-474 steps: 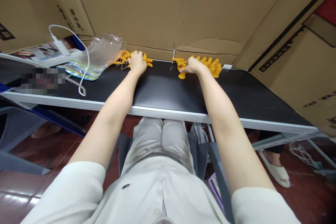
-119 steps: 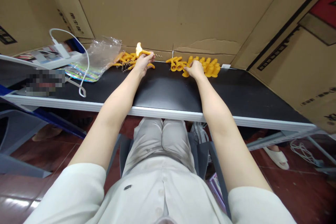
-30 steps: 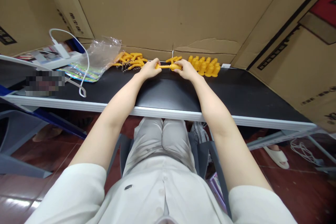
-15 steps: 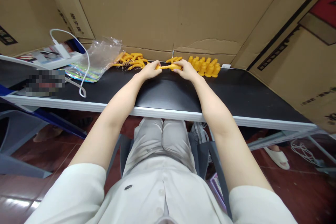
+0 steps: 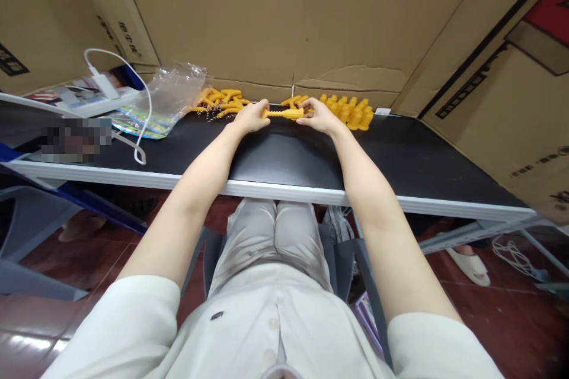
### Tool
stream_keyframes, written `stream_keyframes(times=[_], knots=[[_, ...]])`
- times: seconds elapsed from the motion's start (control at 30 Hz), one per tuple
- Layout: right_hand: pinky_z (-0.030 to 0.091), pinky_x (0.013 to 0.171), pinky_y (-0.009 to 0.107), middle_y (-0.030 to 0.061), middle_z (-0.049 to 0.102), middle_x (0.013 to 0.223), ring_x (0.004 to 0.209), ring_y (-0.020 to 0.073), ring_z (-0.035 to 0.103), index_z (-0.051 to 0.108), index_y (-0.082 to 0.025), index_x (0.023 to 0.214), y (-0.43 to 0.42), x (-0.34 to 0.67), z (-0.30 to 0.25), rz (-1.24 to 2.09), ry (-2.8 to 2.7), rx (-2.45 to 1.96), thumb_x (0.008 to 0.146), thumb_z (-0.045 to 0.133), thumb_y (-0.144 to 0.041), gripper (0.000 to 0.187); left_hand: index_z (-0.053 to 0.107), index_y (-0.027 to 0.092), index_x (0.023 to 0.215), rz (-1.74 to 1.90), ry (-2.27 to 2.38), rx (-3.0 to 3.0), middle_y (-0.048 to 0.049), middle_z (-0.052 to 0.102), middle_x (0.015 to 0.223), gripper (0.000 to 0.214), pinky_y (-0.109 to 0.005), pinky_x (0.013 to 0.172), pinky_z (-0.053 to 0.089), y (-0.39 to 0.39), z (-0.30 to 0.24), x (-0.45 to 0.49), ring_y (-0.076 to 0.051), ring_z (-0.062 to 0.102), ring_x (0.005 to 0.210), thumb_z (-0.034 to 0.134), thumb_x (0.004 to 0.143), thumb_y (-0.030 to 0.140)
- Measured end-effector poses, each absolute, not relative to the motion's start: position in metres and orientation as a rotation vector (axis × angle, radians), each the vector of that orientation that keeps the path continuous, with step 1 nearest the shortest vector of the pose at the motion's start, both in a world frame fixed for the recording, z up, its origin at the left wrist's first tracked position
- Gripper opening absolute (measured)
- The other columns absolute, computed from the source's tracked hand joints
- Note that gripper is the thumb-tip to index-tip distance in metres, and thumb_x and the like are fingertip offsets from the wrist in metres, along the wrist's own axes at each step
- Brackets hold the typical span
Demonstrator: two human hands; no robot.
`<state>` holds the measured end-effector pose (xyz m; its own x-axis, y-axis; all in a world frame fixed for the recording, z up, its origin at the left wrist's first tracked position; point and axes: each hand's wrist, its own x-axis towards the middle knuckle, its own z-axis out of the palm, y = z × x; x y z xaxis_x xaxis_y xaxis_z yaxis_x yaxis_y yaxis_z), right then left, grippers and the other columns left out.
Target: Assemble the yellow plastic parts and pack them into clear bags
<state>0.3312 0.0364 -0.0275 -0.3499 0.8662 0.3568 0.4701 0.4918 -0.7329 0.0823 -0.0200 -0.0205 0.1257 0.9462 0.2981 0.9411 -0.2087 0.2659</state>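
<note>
Beyond the silver edge [image 5: 284, 191] of the black table [image 5: 284, 157], I saw the left hand [image 5: 253, 117] pinching one end of an orange piece [image 5: 291, 113], which was level between both hands. The right hand [image 5: 320, 116] curved its fingers at the wider end; from afar I could not tell if they gripped. Farther back, upright orange pieces [image 5: 354, 113] stood before the cardboard wall [image 5: 306, 23].

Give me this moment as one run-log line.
left hand: pinching narrow end of orange ribbed piece | right hand: at its wide end, contact unclear | beside right hand: upright orange pieces
</note>
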Motion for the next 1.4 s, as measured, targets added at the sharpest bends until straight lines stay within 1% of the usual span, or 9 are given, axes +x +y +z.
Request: stream_keyframes(times=[0.1,0.2,0.33,0.43,0.63,0.83,1.0,1.13,1.4], knots=[[0.064,0.099,0.045,0.0086,0.078,0.102,0.093,0.0220,0.078,0.068,-0.017,0.099,0.024,0.332,-0.019,0.779,-1.897,-1.068,0.075,0.097,-0.021,0.038,0.066,0.025,0.137,0.695,1.955,2.348,-0.0132,0.076,0.117,0.050,-0.046,0.103,0.054,-0.021,-0.019,0.082,-0.037,0.071,0.118,0.064,0.087,0.025],[0.067,0.082,0.034,0.0059,0.076,0.082,0.075,0.0192,0.078,0.068,-0.018,0.086,0.008,0.331,-0.009,0.920,-1.821,-1.082,0.079,0.100,-0.045,0.043,0.065,0.025,0.138,0.751,1.949,2.344,-0.0126,0.077,0.114,0.052,-0.047,0.105,0.053,-0.023,-0.016,0.082,-0.038,0.071,0.119,0.065,0.086,0.025],[0.060,0.058,0.026,0.0032,0.070,0.064,0.057,0.0162,0.072,0.063,-0.020,0.073,0.000,0.328,-0.003,0.995,-1.778,-1.100,0.078,0.089,-0.076,0.062,0.063,0.023,0.142,0.749,1.965,2.342,-0.0159,0.076,0.117,0.055,-0.048,0.105,0.052,-0.026,-0.013,0.084,-0.040,0.070,0.121,0.064,0.087,0.024],[0.055,0.051,0.027,0.0020,0.066,0.058,0.048,0.0145,0.064,0.061,-0.022,0.071,0.001,0.327,-0.002,0.995,-1.774,-1.134,0.079,0.081,-0.085,0.067,0.063,0.022,0.142,0.754,1.966,2.339,-0.0170,0.076,0.117,0.054,-0.049,0.105,0.052,-0.028,-0.012,0.085,-0.041,0.070,0.121,0.064,0.088,0.025],[0.056,0.056,0.031,0.0012,0.061,0.053,0.050,0.0186,0.064,0.063,-0.022,0.078,0.000,0.323,-0.001,0.959,-1.790,-1.188,0.081,0.078,-0.088,0.067,0.064,0.025,0.140,0.790,1.949,2.329,-0.0137,0.075,0.112,0.055,-0.046,0.107,0.052,-0.028,-0.011,0.085,-0.039,0.069,0.123,0.065,0.085,0.024],[0.050,0.049,0.028,0.0009,0.061,0.052,0.045,0.0157,0.060,0.060,-0.023,0.076,0.002,0.321,-0.002,0.986,-1.768,-1.191,0.082,0.074,-0.090,0.068,0.066,0.023,0.140,0.769,1.943,2.327,-0.0150,0.076,0.115,0.053,-0.049,0.106,0.052,-0.026,-0.013,0.086,-0.040,0.069,0.119,0.063,0.087,0.025],[0.050,0.050,0.022,0.0014,0.075,0.072,0.052,0.0126,0.066,0.064,-0.021,0.089,0.001,0.325,-0.005,1.037,-1.752,-1.114,0.085,0.089,-0.067,0.052,0.068,0.025,0.135,0.790,1.931,2.311,-0.0121,0.077,0.114,0.048,-0.048,0.105,0.053,-0.022,-0.016,0.085,-0.037,0.071,0.116,0.062,0.087,0.025],[0.055,0.056,0.023,0.0006,0.076,0.074,0.052,0.0107,0.065,0.065,-0.020,0.094,0.001,0.327,-0.006,1.016,-1.764,-1.072,0.081,0.099,-0.045,0.044,0.068,0.023,0.134,0.772,1.923,2.328,-0.0126,0.078,0.115,0.047,-0.048,0.104,0.054,-0.021,-0.016,0.083,-0.037,0.071,0.115,0.062,0.088,0.026],[0.058,0.061,0.025,0.0030,0.073,0.071,0.056,0.0132,0.067,0.068,-0.019,0.082,-0.002,0.324,-0.002,0.912,-1.793,-1.084,0.089,0.092,-0.046,0.037,0.066,0.023,0.139,0.756,1.965,2.349,-0.0125,0.077,0.116,0.051,-0.046,0.104,0.052,-0.026,-0.012,0.083,-0.037,0.071,0.117,0.062,0.088,0.027]])
